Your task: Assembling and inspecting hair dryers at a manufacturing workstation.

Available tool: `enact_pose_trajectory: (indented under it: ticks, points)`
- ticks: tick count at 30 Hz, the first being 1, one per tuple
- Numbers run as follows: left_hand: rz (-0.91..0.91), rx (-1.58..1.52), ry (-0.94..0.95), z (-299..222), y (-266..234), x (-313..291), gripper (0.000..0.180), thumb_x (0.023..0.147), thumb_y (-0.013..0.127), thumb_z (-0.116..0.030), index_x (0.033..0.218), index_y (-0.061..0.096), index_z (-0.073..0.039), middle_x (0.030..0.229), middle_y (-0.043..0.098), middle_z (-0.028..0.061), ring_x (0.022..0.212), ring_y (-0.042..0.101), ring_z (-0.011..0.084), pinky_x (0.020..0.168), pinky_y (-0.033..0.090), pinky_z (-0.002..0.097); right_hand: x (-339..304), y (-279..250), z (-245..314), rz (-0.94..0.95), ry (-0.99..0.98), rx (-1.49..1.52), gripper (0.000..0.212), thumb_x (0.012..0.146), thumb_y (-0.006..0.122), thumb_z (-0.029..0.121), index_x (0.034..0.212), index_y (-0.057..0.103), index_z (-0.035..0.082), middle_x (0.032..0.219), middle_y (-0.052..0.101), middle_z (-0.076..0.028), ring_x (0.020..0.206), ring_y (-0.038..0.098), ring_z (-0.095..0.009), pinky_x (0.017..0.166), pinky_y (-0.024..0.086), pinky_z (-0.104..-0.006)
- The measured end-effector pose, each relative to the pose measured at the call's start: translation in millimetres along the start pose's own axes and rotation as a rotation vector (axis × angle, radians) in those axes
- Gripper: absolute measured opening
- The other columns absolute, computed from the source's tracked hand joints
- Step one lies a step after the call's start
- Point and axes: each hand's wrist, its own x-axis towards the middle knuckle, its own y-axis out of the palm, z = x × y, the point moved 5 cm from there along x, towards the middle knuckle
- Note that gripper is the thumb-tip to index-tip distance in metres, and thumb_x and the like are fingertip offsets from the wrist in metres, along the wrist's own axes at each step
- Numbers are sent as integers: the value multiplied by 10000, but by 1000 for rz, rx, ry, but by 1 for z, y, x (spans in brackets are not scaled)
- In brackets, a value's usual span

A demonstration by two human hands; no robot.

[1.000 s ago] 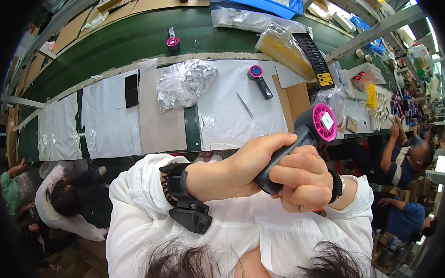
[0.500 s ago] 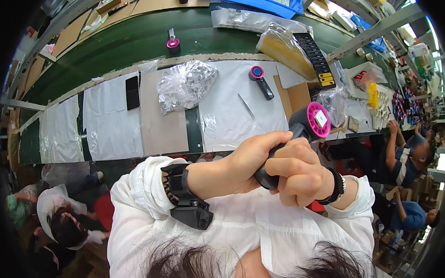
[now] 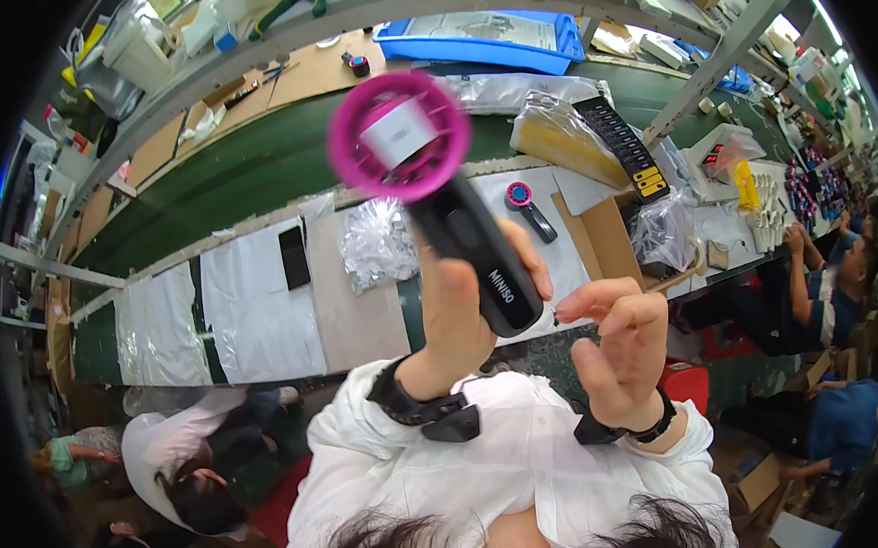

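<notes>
The left hand [image 3: 460, 317] grips a whole-looking handheld fan [image 3: 472, 253], white label [image 3: 400, 134] already on its pink face [image 3: 396, 188]; the right hand [image 3: 619, 349] is loosely spread; a second fan [image 3: 531, 211] lies unheld.

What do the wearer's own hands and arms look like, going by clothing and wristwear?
Left hand and right hand are ungloved. White sleeves are bunched back from the wrists. A black strap with a dark, boxy device circles the left wrist; a black band circles the right.
</notes>
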Motion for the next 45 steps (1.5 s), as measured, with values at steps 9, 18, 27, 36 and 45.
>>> enact_pose_trajectory:
  ticks: [9, 18, 27, 36, 45]
  points:
    - [-289, 41, 530, -18, 14, -10, 853, 793, 386, -639, 1387, -31, -191, 866, 454, 126, 636, 559, 233, 588, 506, 345, 5, 20, 14, -70, -157, -107, 384, 659, 505, -84, 953, 304, 59, 1018, 480, -229, 956, 528, -311, 830, 435, -407]
    - [-425, 228, 741, -26, 12, -8, 842, 795, 340, -645, 1383, -39, -176, 863, 447, 122, 613, 552, 221, 576, 518, 359, 8, 26, 14, -55, -97, -17, 391, 673, 528, -66, 948, 285, 70, 1047, 520, -301, 949, 544, -309, 829, 416, -400]
    - [-469, 319, 1006, -30, 15, -10, 846, 801, 329, -638, 1379, -65, -162, 861, 459, 138, 586, 552, 216, 519, 519, 342, 8, 26, 13, -28, -68, 19, 376, 709, 553, -30, 939, 275, 76, 1096, 512, -339, 992, 545, -312, 852, 400, -372]
    - [-445, 457, 1184, -35, 21, -10, 832, 813, 370, -597, 1371, -62, -158, 830, 470, 145, 551, 546, 218, 470, 508, 341, 7, 26, 14, -8, -81, 51, 380, 705, 556, -28, 945, 280, 73, 1123, 497, -347, 1027, 534, -324, 879, 392, -377]
    - [-325, 618, 1377, -39, 24, -19, 756, 810, 402, -583, 1343, 120, -126, 830, 475, 153, 538, 522, 232, 444, 469, 353, 13, 26, 15, 90, 51, 166, 366, 696, 543, -31, 947, 293, 63, 1191, 451, -338, 1095, 491, -321, 898, 391, -379]
